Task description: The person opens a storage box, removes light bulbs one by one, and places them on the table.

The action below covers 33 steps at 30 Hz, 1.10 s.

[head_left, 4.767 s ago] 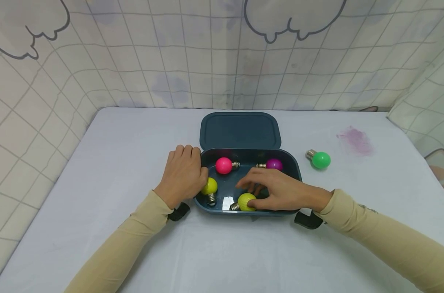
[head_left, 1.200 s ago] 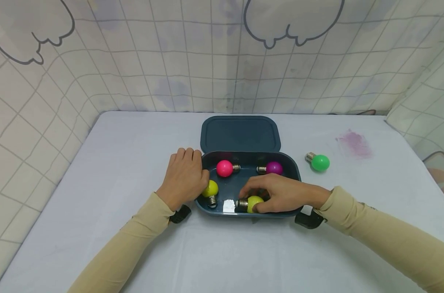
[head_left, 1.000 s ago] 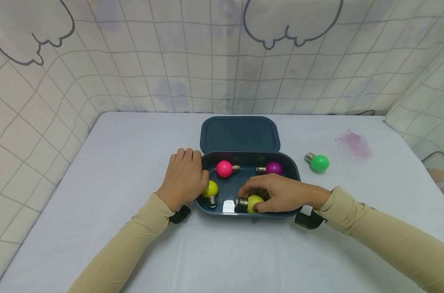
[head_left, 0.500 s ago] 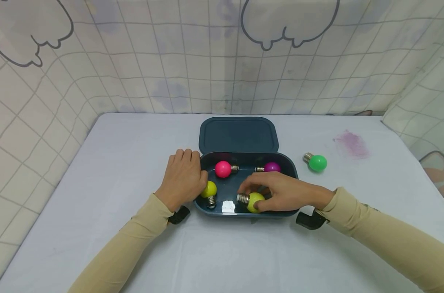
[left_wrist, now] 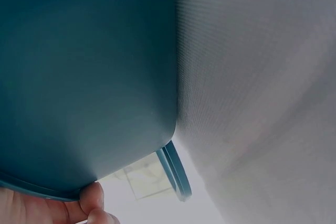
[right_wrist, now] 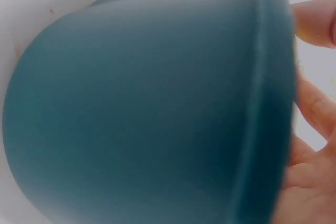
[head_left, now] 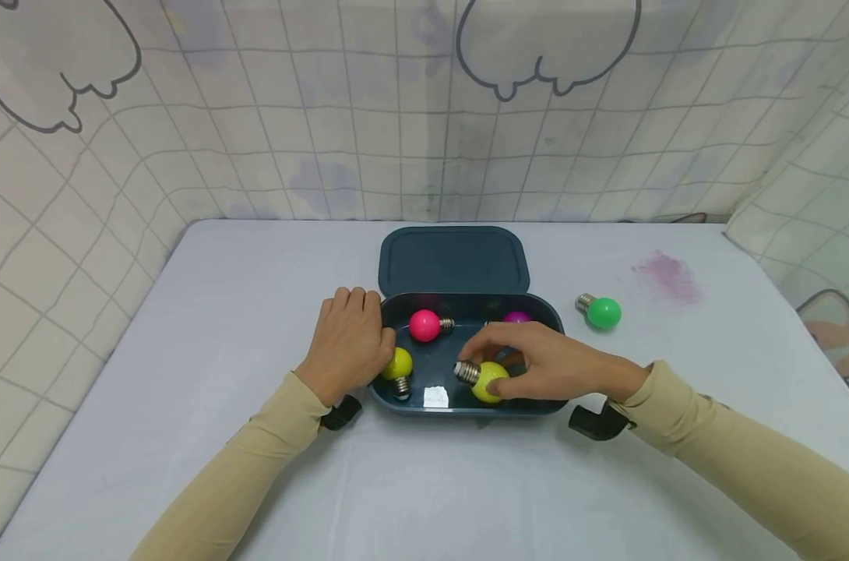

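Note:
My right hand [head_left: 551, 362] pinches a yellow light bulb [head_left: 490, 382] over the front right of a dark blue plastic box [head_left: 424, 411], with the metal screw base pointing left and up. At the box's left end my left hand [head_left: 347, 336] grips the rim; in the left wrist view its fingertips [left_wrist: 92, 196] lie at the edge. Inside the box are another yellow bulb [head_left: 399, 363] by my left thumb, a pink bulb [head_left: 424, 326] at the back, and a purple bulb [head_left: 516, 317] partly behind my right hand. The box wall [right_wrist: 147, 103] hides the held bulb in the right wrist view.
The box's lid [head_left: 454, 259] lies flat just behind it. To the right, a green bulb [head_left: 603, 313] rests on the white tablecloth [head_left: 424, 491], near a pinkish stain [head_left: 670, 277]. A grid-patterned cloth [head_left: 368, 117] hangs behind the table.
The right hand has taken hold of the front yellow bulb and lifted it slightly, its base tilting upward. The left hand keeps its grip on the box. The view has shifted slightly.

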{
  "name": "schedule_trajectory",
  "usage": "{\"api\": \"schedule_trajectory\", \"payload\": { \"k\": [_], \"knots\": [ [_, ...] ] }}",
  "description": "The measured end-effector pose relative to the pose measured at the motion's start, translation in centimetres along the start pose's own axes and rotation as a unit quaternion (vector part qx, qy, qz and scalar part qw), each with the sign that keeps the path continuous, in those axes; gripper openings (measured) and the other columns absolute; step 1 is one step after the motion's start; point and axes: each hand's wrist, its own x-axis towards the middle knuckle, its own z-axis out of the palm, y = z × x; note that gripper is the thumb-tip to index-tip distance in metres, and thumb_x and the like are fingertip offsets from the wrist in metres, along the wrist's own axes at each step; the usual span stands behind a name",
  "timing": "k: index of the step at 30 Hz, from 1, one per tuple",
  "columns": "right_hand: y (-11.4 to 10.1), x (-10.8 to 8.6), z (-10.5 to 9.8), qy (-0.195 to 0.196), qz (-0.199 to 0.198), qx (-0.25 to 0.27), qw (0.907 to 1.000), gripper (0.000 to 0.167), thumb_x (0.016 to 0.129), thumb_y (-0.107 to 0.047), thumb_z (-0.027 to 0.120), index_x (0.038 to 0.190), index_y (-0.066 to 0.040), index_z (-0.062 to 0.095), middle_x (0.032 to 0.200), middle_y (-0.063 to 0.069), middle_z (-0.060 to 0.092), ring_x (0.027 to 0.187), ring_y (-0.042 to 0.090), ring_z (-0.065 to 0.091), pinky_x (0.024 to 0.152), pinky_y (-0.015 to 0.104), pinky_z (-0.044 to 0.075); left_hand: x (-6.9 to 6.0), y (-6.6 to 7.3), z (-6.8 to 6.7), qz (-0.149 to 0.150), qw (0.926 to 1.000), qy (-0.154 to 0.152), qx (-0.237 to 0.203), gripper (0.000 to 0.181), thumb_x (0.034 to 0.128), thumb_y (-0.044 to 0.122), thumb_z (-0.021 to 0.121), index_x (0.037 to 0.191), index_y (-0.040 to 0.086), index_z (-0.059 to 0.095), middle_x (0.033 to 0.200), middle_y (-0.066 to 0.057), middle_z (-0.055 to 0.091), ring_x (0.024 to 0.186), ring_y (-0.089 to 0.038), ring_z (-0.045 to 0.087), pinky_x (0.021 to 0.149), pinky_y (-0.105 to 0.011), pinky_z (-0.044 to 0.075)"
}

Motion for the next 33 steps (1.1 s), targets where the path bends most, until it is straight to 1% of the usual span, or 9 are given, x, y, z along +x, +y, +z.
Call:
{"api": "schedule_trajectory", "payload": {
  "k": [7, 13, 22, 27, 33],
  "knots": [
    [0.0, -0.6, -0.4, 0.023, -0.005, 0.005, 0.9997, 0.038, 0.094, -0.013, 0.068, 0.130, -0.021, 0.063, 0.129, -0.002, 0.067, 0.114, 0.016, 0.064, 0.101, 0.034, 0.058, 0.1, 0.0, 0.0, -0.001, 1.0000, -0.004, 0.001, 0.024, 0.0930, 0.022, 0.051, 0.098, -0.001, 0.055, 0.087, -0.013, 0.052, 0.088, -0.029, 0.045, 0.076, -0.040, 0.038],
    [0.2, -1.0, -0.7, 0.050, -0.009, 0.009, 0.9987, 0.039, 0.092, -0.011, 0.071, 0.129, -0.022, 0.063, 0.126, -0.002, 0.067, 0.109, 0.016, 0.064, 0.099, 0.031, 0.058, 0.1, 0.1, 0.0, -0.005, 1.0000, -0.007, -0.003, 0.024, 0.0928, 0.022, 0.052, 0.098, -0.001, 0.056, 0.087, -0.013, 0.052, 0.088, -0.029, 0.045, 0.077, -0.040, 0.038],
    [0.2, -1.9, -1.4, 0.080, -0.018, 0.025, 0.9963, 0.040, 0.092, -0.007, 0.071, 0.130, -0.019, 0.062, 0.128, 0.001, 0.065, 0.109, 0.020, 0.063, 0.100, 0.033, 0.058, 0.2, 0.1, 0.1, -0.014, 0.9996, -0.019, -0.012, 0.023, 0.0923, 0.023, 0.049, 0.096, 0.000, 0.054, 0.087, -0.013, 0.050, 0.090, -0.029, 0.043, 0.079, -0.041, 0.036],
    [0.5, -2.3, -1.7, 0.095, -0.028, 0.038, 0.9943, 0.042, 0.092, -0.005, 0.071, 0.132, -0.016, 0.061, 0.129, 0.004, 0.065, 0.110, 0.020, 0.063, 0.099, 0.028, 0.057, 0.2, 0.0, 0.2, -0.017, 0.9996, -0.021, -0.012, 0.024, 0.0923, 0.023, 0.049, 0.097, 0.000, 0.054, 0.088, -0.013, 0.051, 0.091, -0.029, 0.044, 0.079, -0.041, 0.037],
    [0.8, -3.0, -2.0, 0.111, -0.024, 0.066, 0.9914, 0.042, 0.093, -0.004, 0.069, 0.133, -0.015, 0.060, 0.130, 0.007, 0.062, 0.112, 0.020, 0.061, 0.098, 0.025, 0.057, 0.2, 0.0, 0.1, -0.017, 0.9997, -0.018, -0.008, 0.024, 0.0920, 0.023, 0.050, 0.097, 0.000, 0.054, 0.087, -0.012, 0.050, 0.090, -0.029, 0.044, 0.078, -0.041, 0.037]
  ]
}}
